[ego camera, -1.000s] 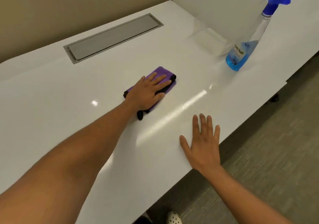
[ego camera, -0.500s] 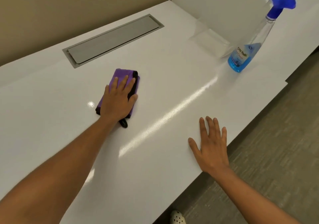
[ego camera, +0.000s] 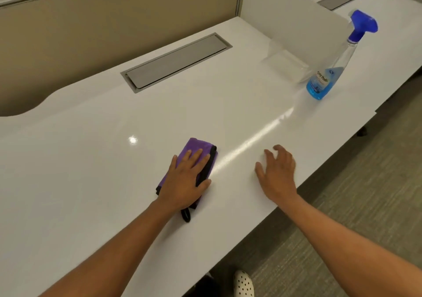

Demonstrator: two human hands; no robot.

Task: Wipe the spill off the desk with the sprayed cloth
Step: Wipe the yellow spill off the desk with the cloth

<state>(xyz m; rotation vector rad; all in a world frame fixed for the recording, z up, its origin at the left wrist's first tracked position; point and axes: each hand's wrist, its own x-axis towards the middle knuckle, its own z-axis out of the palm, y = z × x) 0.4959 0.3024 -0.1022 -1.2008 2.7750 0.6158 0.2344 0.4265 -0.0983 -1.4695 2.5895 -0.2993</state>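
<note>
A folded purple cloth (ego camera: 196, 147) with a black edge lies flat on the glossy white desk (ego camera: 91, 182). My left hand (ego camera: 186, 180) presses down on it, palm flat, fingers spread over the cloth's near half. My right hand (ego camera: 277, 172) rests on the desk to the right of the cloth, near the front edge, fingers apart and slightly lifted, holding nothing. I see no distinct spill on the desk, only bright light reflections.
A spray bottle (ego camera: 328, 77) with blue liquid and a blue trigger head stands at the far right. A grey cable hatch (ego camera: 175, 61) is set into the desk at the back. A white divider panel (ego camera: 296, 29) stands behind the bottle. The floor lies beyond the desk's front edge.
My left hand has slid the cloth first to the left, then back toward me and the front edge. The right hand's fingers have lifted a little. The camera has tilted.
</note>
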